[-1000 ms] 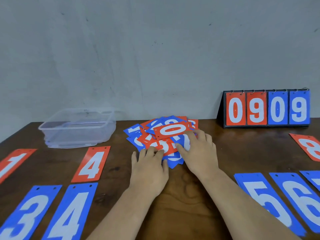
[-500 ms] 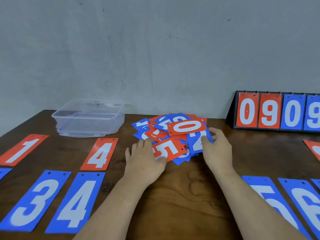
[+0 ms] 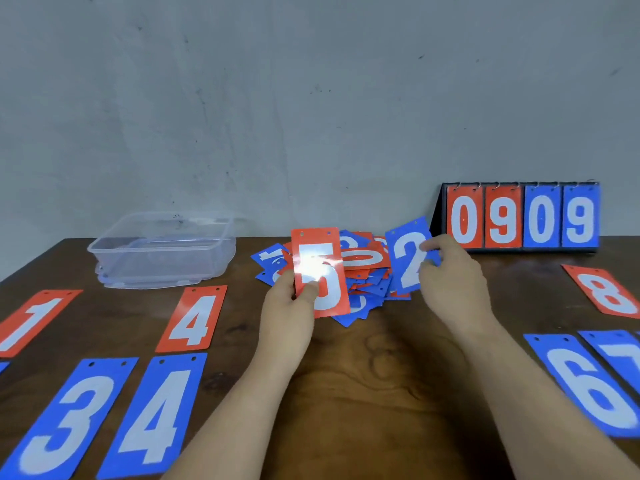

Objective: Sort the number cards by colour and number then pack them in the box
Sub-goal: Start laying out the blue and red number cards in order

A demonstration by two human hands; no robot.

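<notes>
The left hand [image 3: 289,308] pinches a red 5 card [image 3: 320,271] near its lower edge, thumb on the face. The right hand [image 3: 450,271] pinches a blue 2 card [image 3: 408,261] by its side. Both cards are raised over the loose pile of cards [image 3: 367,289] mid-frame on the bench [image 3: 381,375]. The clear box [image 3: 162,251] sits left of the pile. A red 4 [image 3: 192,320] lies flat at lower left, a blue 6 [image 3: 588,386] at lower right.
</notes>
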